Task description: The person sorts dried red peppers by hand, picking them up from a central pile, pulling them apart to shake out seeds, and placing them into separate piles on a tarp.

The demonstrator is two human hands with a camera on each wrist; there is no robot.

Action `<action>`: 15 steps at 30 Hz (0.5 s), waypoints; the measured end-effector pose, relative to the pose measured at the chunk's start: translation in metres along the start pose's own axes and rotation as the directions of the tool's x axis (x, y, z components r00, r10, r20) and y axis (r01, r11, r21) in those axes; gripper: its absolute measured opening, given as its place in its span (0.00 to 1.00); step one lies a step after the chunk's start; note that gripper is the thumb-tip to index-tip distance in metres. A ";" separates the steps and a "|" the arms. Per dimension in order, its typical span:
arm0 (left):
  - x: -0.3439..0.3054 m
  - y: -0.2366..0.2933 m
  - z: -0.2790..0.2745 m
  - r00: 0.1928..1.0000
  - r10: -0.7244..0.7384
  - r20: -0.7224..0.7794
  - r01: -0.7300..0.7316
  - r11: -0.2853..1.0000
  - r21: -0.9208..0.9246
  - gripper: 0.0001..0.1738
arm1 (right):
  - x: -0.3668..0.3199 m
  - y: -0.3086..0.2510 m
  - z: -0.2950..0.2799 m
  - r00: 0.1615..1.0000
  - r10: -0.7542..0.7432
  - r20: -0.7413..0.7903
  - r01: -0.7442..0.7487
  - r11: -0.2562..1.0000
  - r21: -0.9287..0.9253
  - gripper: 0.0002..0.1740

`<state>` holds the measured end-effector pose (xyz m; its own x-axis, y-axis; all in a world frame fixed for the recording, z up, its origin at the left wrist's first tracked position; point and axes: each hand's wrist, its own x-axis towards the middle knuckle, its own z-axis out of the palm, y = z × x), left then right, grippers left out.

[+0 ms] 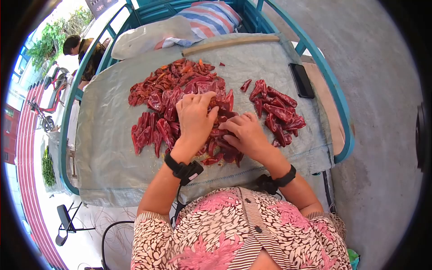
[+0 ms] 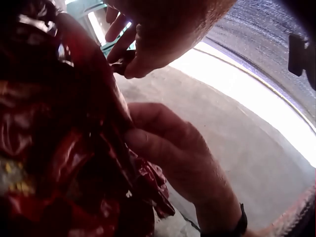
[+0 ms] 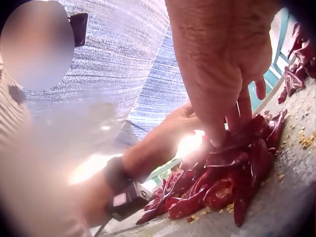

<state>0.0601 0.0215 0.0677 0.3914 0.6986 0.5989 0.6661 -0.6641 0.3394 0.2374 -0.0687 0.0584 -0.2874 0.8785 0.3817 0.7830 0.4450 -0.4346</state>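
Observation:
Dark red dried chili peppers lie heaped in front of the person, the main pile (image 1: 168,130) reaching under both hands. The left hand (image 1: 193,118) is over the middle of this pile; in the left wrist view its thumb and fingers pinch a small dark piece of chili pepper (image 2: 123,63). Close by on the right, the right hand (image 1: 247,135) grips a long, glossy chili pepper (image 2: 111,94) with thumb and fingers. From the right wrist, its fingers point down into the chili peppers (image 3: 232,168), their tips partly hidden.
Smaller, brighter red pepper pieces (image 1: 180,72) adjoin the pile at the back. Whole chilies (image 1: 279,110) form a separate heap at right, near a black phone (image 1: 301,81). A grey woven sheet (image 1: 108,153) lies beneath, inside a teal cart rail (image 1: 337,103). Another person (image 1: 87,54) is at far left.

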 end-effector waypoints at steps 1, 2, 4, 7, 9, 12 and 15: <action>0.001 -0.001 -0.008 0.999 0.006 -0.038 -0.006 1.000 0.010 0.21 | 0.001 -0.001 0.001 0.999 -0.013 -0.035 0.014 1.000 0.027 0.17; 0.001 -0.003 -0.016 1.000 -0.021 -0.023 0.021 1.000 -0.016 0.21 | 0.002 -0.001 0.002 0.997 -0.024 -0.071 0.028 0.998 0.056 0.17; -0.001 -0.006 -0.035 0.997 -0.078 0.011 0.079 0.995 -0.069 0.21 | 0.005 0.002 -0.008 0.993 0.013 -0.115 -0.009 0.999 0.034 0.17; -0.008 -0.009 -0.065 0.975 -0.194 0.106 0.213 0.956 -0.204 0.17 | 0.006 0.023 -0.033 0.986 0.056 -0.154 -0.062 0.997 -0.037 0.13; -0.018 -0.016 -0.075 0.953 -0.249 0.171 0.294 0.893 -0.340 0.16 | 0.003 0.039 -0.053 0.986 0.095 -0.135 -0.102 0.994 -0.047 0.12; -0.020 -0.008 -0.112 0.861 -0.355 0.363 0.490 0.770 -0.409 0.15 | 0.002 0.051 -0.063 0.973 0.146 -0.181 -0.176 0.970 -0.165 0.10; -0.015 0.000 -0.150 0.817 -0.329 0.474 0.537 0.733 -0.417 0.15 | 0.003 0.049 -0.063 0.972 0.202 -0.118 -0.200 0.979 0.027 0.13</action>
<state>-0.0410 -0.0284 0.1671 0.4017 0.9152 0.0337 0.4334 -0.2224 0.8734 0.3094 -0.0552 0.0899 -0.0564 0.9233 0.3799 0.8095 0.2650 -0.5239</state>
